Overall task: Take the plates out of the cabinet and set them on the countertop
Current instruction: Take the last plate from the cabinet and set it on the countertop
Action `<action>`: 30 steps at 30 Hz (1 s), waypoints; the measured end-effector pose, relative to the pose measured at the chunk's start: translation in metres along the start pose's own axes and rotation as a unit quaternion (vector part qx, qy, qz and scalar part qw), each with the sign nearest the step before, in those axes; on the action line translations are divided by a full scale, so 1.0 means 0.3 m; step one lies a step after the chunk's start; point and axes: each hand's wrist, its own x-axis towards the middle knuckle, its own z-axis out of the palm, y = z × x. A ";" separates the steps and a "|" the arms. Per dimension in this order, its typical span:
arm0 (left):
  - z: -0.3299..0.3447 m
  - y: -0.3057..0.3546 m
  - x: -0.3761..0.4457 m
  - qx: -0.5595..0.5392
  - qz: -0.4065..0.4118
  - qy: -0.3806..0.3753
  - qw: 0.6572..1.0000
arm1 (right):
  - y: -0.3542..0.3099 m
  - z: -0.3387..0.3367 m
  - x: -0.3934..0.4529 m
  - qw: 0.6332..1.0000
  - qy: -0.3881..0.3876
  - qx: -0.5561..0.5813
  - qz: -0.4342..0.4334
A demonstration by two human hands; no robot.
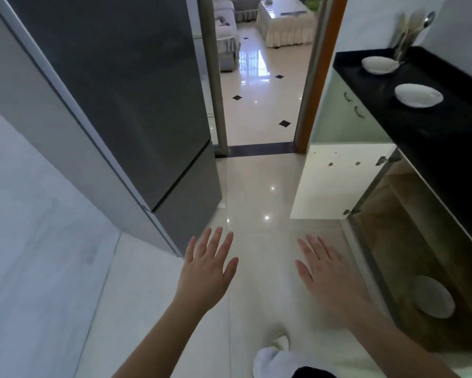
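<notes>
Two white plates rest on the black countertop [431, 137] at the right: one [419, 95] nearer, one [380, 64] farther back. A third white plate [432, 296] lies inside the open lower cabinet [409, 241] under the counter. My left hand [208, 266] and my right hand [325, 271] hover over the floor with fingers spread and straight, holding nothing. My right hand is left of the cabinet opening, apart from the plate inside.
The white cabinet door [338, 181] swings out into the aisle. A tall grey fridge [125, 105] stands at the left. Utensils in a holder [409, 31] sit at the counter's far end. A doorway [262, 77] lies ahead; a white slipper [273, 356] shows below.
</notes>
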 end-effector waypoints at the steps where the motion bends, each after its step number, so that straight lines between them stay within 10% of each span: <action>1: -0.004 0.009 0.066 0.003 0.010 -0.005 1.000 | 0.025 0.006 0.039 1.000 -0.003 0.006 0.005; 21: -0.170 0.491 1.138 0.006 0.285 0.007 0.959 | 0.500 -0.219 0.545 0.970 0.048 0.082 0.222; 30: -0.138 0.706 1.566 0.009 0.475 -0.003 0.880 | 0.724 -0.228 0.643 0.899 0.058 0.122 0.416</action>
